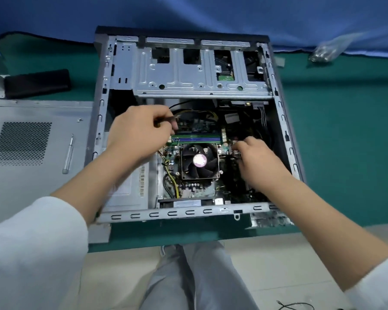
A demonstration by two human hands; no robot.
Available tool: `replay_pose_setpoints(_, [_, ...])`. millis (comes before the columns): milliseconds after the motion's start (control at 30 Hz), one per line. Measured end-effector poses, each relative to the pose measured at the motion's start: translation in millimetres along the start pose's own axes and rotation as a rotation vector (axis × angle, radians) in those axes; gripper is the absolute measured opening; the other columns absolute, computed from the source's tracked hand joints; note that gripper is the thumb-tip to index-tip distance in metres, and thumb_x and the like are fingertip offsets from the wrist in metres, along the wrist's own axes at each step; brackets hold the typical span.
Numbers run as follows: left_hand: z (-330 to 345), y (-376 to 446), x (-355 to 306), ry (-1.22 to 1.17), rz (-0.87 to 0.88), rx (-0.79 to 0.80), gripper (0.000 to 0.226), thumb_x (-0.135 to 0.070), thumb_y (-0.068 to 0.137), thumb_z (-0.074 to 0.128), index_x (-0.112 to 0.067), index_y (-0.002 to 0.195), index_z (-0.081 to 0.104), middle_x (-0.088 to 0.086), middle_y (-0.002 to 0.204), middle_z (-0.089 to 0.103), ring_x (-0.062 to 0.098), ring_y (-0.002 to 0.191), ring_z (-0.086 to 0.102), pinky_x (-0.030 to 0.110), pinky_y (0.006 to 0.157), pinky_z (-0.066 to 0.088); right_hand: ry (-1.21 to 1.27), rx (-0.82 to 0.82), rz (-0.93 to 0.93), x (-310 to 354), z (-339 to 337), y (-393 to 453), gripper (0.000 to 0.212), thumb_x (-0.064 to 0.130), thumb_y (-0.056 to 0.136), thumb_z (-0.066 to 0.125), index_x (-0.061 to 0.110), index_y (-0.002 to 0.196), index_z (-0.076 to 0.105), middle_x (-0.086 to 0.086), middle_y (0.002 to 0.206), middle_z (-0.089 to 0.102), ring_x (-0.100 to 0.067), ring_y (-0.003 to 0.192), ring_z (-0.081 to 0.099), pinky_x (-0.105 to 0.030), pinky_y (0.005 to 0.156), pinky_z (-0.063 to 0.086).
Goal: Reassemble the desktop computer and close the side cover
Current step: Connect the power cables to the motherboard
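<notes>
The open desktop case [188,211] lies on its side on the green table, its motherboard and CPU fan [199,161] exposed. A memory stick [197,139] sits in its slot just above the fan. My left hand [139,133] hovers over the slot's left end, fingers curled, pinching a thin dark cable or tool near the yellow wires [202,113]. My right hand [258,159] reaches into the case right of the fan, its fingertips on a dark connector or part; the grip is blurred. The grey side cover [31,130] lies flat left of the case.
A screwdriver [68,155] rests on the side cover. A black rectangular object [37,82] lies at the back left. A clear plastic bag [329,49] sits at the back right on blue cloth. The drive cage [188,70] fills the case's far half. My legs are below the table edge.
</notes>
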State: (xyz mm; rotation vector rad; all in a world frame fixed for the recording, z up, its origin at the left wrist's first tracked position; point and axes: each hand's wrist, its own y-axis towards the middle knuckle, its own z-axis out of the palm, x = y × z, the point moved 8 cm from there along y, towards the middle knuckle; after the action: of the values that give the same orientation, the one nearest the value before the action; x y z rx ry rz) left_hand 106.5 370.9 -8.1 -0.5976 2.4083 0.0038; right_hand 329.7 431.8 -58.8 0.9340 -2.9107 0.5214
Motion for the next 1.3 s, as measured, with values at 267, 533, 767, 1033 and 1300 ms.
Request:
replay_pose_setpoints(267, [-1,-1,-7,0.093,0.058,0.007,0.021,-0.044,0.079,0.049,-0.034,0.077,0.067,-0.012,0.069,0.067,0.011,0.073,0.060,0.026,0.066,0.045,0.062,-0.224,-0.076,8,-25,-7,0.034,0.007,0.090,0.051,0.008,0.124,0.054,-0.009,0.113,0.052,-0.027,0.097,0.048,-0.037,0.078,0.044])
replay_pose_setpoints(533, [3,2,-7,0.204,0.108,-0.014,0.024,-0.046,0.087,0.051,-0.031,0.079,0.067,-0.009,0.057,0.058,0.005,0.060,0.052,0.020,0.055,0.034,0.587,-0.335,0.286,-17,-31,-15,0.051,0.014,0.099,0.036,0.009,0.146,0.018,-0.019,0.117,0.056,-0.024,0.092,0.055,-0.031,0.074,0.038])
replay_pose_setpoints(767, [4,4,-8,0.230,0.127,-0.022,0.019,-0.045,0.087,0.050,-0.034,0.077,0.062,-0.010,0.058,0.056,0.003,0.059,0.049,0.018,0.054,0.031,0.661,-0.320,0.338,-30,-24,-6,0.074,-0.006,0.090,0.042,0.010,0.152,0.005,-0.005,0.109,0.053,-0.003,0.073,0.048,0.003,0.060,0.035])
replay_pose_setpoints(1033, [6,4,-8,0.250,0.145,-0.040,0.023,-0.042,0.087,0.050,-0.027,0.082,0.066,-0.009,0.061,0.057,0.015,0.065,0.051,0.026,0.061,0.038,0.392,-0.385,0.012,-1,-40,-9,0.048,-0.010,0.086,0.039,-0.003,0.133,0.041,-0.018,0.142,0.037,-0.025,0.136,0.031,-0.021,0.112,0.017])
replay_pose_setpoints(1300, [6,7,-6,0.254,0.142,-0.053,0.023,-0.043,0.085,0.050,-0.026,0.082,0.065,-0.009,0.061,0.055,0.021,0.068,0.054,0.027,0.061,0.037,0.373,-0.043,0.254,-17,-7,-4,0.062,-0.005,0.090,0.041,0.006,0.148,0.023,-0.020,0.121,0.058,-0.029,0.092,0.059,-0.032,0.073,0.047])
